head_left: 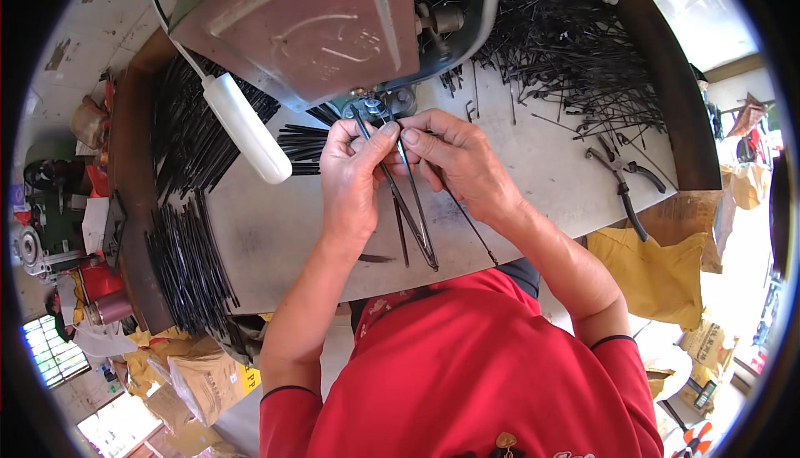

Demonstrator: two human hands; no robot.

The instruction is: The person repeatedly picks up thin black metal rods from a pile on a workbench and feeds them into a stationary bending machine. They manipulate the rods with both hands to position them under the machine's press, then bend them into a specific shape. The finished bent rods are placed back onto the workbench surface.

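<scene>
My left hand [354, 170] pinches thin black metal strips [428, 250] between thumb and fingers, just under the head of a brownish-red bench machine [325, 33]. The strips form a narrow V, joined at the end nearest me. Their far ends reach the machine's small metal working point [375, 106]; whether they touch it I cannot tell. Close beside it, my right hand [462, 162] is closed on a thin black rod [472, 223] that slants toward the table's front edge. Another dark rod [402, 233] hangs below my left fingers; its upper end is hidden.
Bundles of black rods [192, 262] lie along the table's left side, with a smaller bundle [302, 148] behind my left hand. A tangled heap of rods [575, 58] covers the back right. Pliers [621, 176] rest near the right edge. A white lamp [247, 129] hangs at left.
</scene>
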